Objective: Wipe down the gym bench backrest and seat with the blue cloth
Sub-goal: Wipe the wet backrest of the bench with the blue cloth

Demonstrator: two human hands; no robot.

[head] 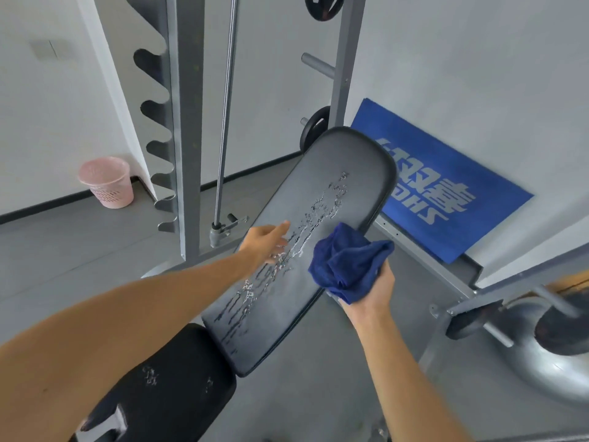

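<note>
The black padded backrest (344,173) of the gym bench slopes up and away from me, with streaks of wet foam running down its middle. Below it lies the black seat (172,374), spotted with a few small wet marks. My right hand (371,291) grips a bunched blue cloth (347,260) just off the backrest's right edge, over its lower half. My left hand (266,242) rests with spread fingers on the backrest's left side, touching the wet streaks.
A grey steel rack (188,129) with notched hooks and a guide rod stands left of the bench. A pink waste basket (106,181) sits on the floor by the wall. A blue mat (446,186) leans at right; weight plates (314,126) and a metal frame (471,295) surround it.
</note>
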